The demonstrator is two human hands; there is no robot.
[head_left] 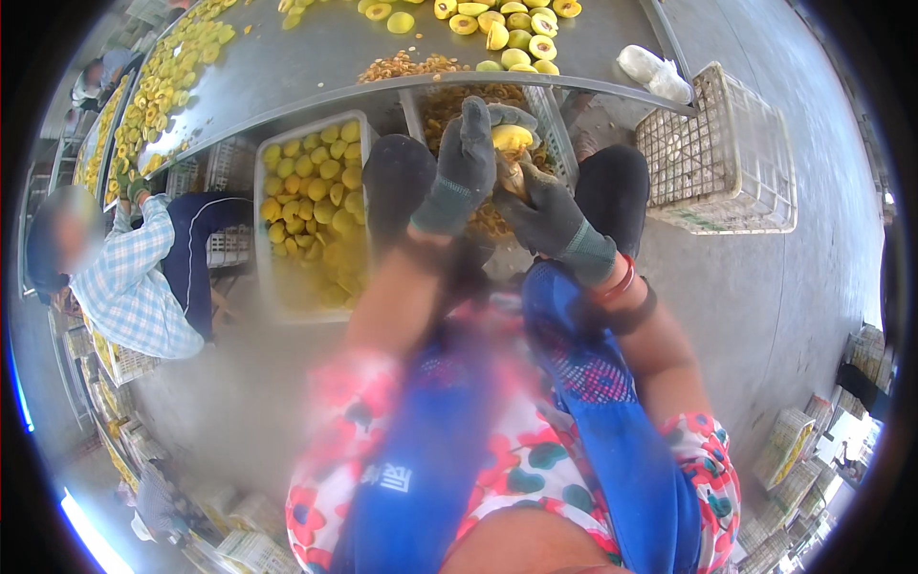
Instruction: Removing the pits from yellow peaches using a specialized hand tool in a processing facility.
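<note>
Both hands wear dark grey gloves. The left hand (pixel 466 158) and right hand (pixel 545 206) grasp one yellow fruit (pixel 512 143) together, fingers curled around it, above a crate of peelings (pixel 545 110) under the metal table (pixel 316 57). A crate of whole yellow fruit (pixel 311 206) stands just left. Halved fruit (pixel 512 29) lies on the table. An empty white crate (pixel 727 153) stands right. A co-worker (pixel 143 277) sits far left.

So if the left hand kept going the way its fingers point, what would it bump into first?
Probably the edge of the metal table. The left hand points up the picture, above the crate of peels, though depth is hard to judge here.
</note>
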